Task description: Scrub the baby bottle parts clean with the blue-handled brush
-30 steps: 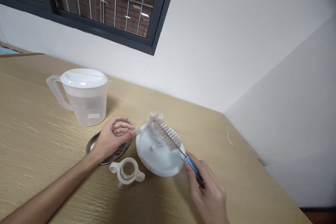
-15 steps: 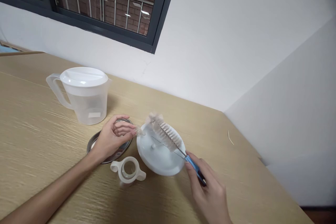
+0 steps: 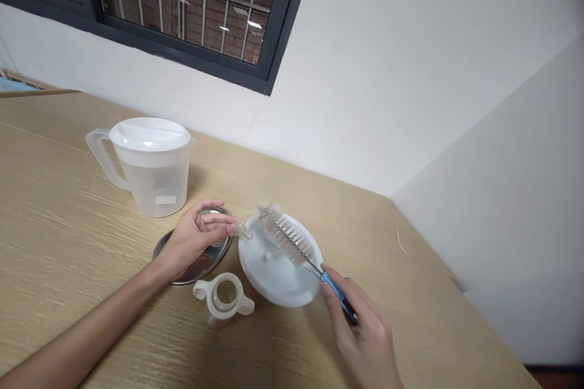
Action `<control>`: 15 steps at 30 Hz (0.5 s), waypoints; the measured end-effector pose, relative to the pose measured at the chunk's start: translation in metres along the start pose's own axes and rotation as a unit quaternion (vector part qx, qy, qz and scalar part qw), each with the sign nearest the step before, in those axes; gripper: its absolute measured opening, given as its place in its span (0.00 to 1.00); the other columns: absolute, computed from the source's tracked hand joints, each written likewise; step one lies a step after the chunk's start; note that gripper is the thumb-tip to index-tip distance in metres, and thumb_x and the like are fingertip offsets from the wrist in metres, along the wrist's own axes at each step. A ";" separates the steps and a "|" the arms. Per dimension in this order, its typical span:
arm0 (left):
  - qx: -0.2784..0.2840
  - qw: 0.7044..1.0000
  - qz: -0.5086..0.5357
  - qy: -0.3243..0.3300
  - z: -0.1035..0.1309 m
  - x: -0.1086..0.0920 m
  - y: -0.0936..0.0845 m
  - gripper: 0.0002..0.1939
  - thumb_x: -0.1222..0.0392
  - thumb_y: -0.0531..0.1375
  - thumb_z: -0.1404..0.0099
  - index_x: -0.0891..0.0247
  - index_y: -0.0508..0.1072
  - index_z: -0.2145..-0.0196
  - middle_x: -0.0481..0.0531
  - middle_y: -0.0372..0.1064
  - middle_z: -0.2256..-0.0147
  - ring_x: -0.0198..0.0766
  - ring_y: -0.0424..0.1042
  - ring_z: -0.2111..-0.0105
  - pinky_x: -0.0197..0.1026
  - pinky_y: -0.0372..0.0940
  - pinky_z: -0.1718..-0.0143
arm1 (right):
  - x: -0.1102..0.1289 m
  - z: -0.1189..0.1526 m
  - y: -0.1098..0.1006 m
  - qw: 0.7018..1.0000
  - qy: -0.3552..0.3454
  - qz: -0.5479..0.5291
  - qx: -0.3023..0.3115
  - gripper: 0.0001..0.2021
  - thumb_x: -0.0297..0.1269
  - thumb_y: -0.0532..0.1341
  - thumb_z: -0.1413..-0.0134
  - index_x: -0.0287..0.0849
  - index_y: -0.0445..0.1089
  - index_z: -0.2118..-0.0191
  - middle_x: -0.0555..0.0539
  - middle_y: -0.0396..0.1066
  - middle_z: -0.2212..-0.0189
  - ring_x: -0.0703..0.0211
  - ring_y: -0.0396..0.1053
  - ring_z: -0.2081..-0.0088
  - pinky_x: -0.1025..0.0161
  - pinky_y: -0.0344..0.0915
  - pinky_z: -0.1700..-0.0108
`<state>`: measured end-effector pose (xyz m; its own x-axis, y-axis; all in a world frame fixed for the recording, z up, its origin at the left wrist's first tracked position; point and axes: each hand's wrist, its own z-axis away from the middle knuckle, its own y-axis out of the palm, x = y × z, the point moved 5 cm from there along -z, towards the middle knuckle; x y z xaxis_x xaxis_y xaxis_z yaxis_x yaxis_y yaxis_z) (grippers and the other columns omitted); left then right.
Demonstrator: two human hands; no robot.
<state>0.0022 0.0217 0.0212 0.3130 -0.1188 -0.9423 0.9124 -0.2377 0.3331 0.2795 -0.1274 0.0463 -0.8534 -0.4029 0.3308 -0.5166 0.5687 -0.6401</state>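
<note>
My left hand (image 3: 194,240) pinches a small clear bottle nipple (image 3: 241,230) between thumb and fingers, over the left rim of a white bowl (image 3: 292,295). In my right hand (image 3: 360,322) is a bottle brush (image 3: 292,243), gripped by its blue handle, with its pale bristles slanting over the bowl toward the upper left. Nipple and brush head are apart. A small whitish spot shows inside the bowl; I cannot tell what it is. In front of the bowl stands an open baby bottle (image 3: 225,298) with two side handles. Under my left hand lies a round metal tray (image 3: 201,267).
A lidded clear plastic pitcher (image 3: 152,176) stands at the back left of the wooden table (image 3: 104,243). A thin pale strip (image 3: 401,242) lies on the right side. Behind the table rise a white wall (image 3: 387,42) and a barred window (image 3: 182,6).
The nipple shows more clearly at my left fingertips, its tip pointing over the bowl. The brush head sits slightly lower. The whole view has shifted a little.
</note>
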 end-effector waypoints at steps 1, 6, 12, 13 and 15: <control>-0.002 1.000 -0.003 -0.002 0.000 0.000 0.000 0.33 0.58 0.76 0.44 0.60 0.63 0.47 0.55 0.82 0.58 0.41 0.83 0.60 0.37 0.74 0.62 | 0.001 0.000 -0.001 1.000 -0.006 -0.001 -0.001 0.13 0.30 0.61 0.33 0.42 0.73 0.46 0.43 0.77 0.61 0.61 0.76 0.65 0.69 0.72 0.66; -0.022 1.000 -0.021 -0.009 0.001 -0.001 0.000 0.32 0.58 0.76 0.44 0.60 0.64 0.47 0.56 0.82 0.59 0.42 0.82 0.58 0.36 0.74 0.63 | 0.006 0.003 0.000 0.999 0.002 -0.033 -0.003 0.15 0.29 0.60 0.34 0.43 0.72 0.43 0.45 0.76 0.62 0.63 0.73 0.69 0.69 0.69 0.70; -0.036 0.999 0.019 -0.021 0.002 -0.001 0.000 0.32 0.62 0.76 0.44 0.61 0.66 0.47 0.55 0.83 0.60 0.36 0.82 0.65 0.32 0.75 0.64 | 0.002 0.002 0.000 1.000 -0.003 -0.007 -0.002 0.14 0.29 0.61 0.34 0.41 0.73 0.44 0.45 0.76 0.63 0.62 0.74 0.68 0.68 0.71 0.68; -0.039 0.998 0.039 -0.019 0.002 -0.001 -0.001 0.30 0.63 0.76 0.44 0.62 0.67 0.48 0.55 0.83 0.61 0.36 0.82 0.65 0.31 0.75 0.63 | 0.000 0.001 -0.001 1.000 -0.003 0.001 -0.006 0.13 0.30 0.61 0.34 0.41 0.73 0.45 0.45 0.76 0.63 0.62 0.74 0.68 0.68 0.71 0.67; -0.043 0.995 0.086 -0.016 0.000 0.000 -0.001 0.27 0.66 0.74 0.42 0.65 0.68 0.49 0.55 0.83 0.62 0.37 0.82 0.64 0.32 0.76 0.61 | -0.001 0.000 -0.003 1.000 0.001 0.013 -0.017 0.12 0.30 0.61 0.34 0.42 0.73 0.46 0.45 0.76 0.63 0.62 0.75 0.67 0.69 0.71 0.67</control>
<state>0.0012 0.0224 0.0204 0.4598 -0.1814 -0.8693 0.8653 -0.1285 0.4845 0.2818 -0.1291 0.0477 -0.8666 -0.3864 0.3158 -0.4964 0.6025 -0.6249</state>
